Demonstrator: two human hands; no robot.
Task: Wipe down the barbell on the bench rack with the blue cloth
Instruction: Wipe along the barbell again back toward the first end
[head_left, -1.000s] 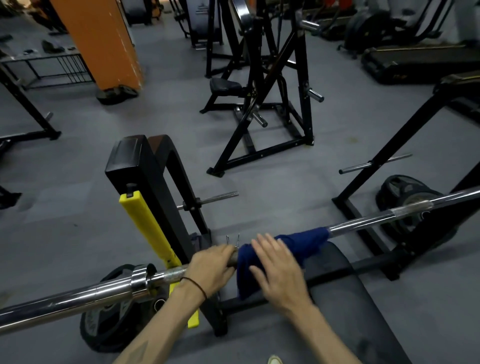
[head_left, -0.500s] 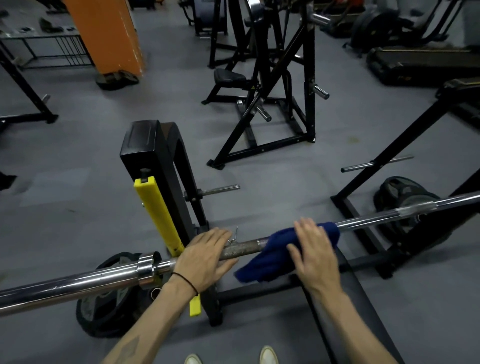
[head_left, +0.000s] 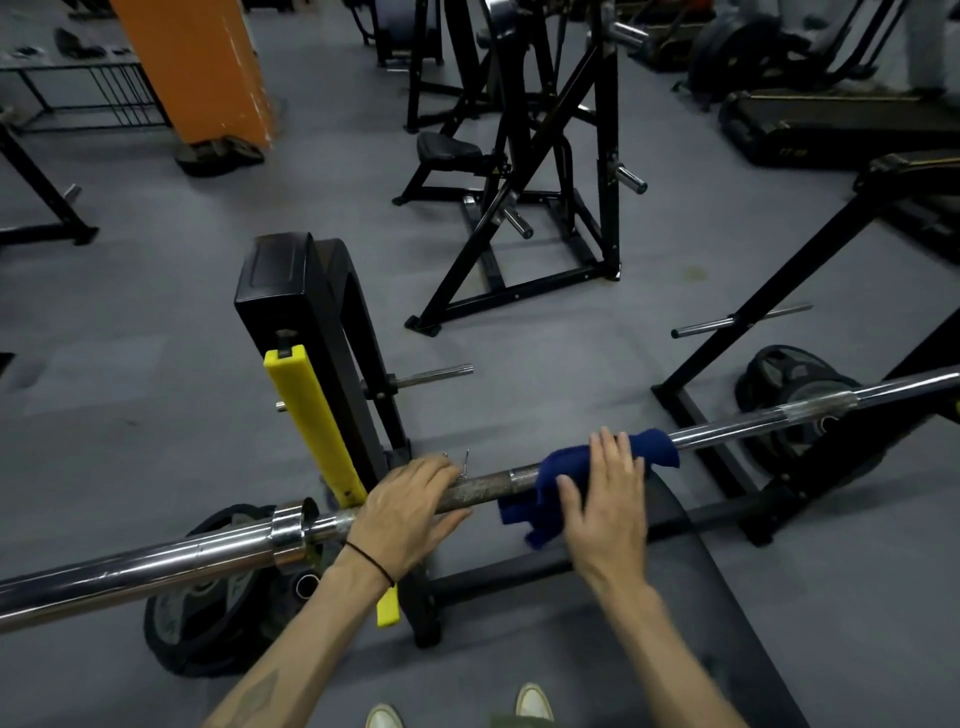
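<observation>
Two shoe tips (head_left: 532, 702) at bottom edge. Black bench pad (head_left: 691, 597) under right forearm. Left hand (head_left: 410, 512) lies over barbell (head_left: 156, 564) at the knurled section, fingers nearly straight, no wrap. Right hand (head_left: 605, 512) presses blue cloth (head_left: 550, 480) onto the bar, fingers extended flat, cloth draped over and hanging below. Bar sits in rack upright (head_left: 306, 332) with yellow guard (head_left: 311, 431). Weight plate (head_left: 208, 623) on floor below. Farther: plate-loaded machine (head_left: 545, 171), orange pillar (head_left: 202, 67).
</observation>
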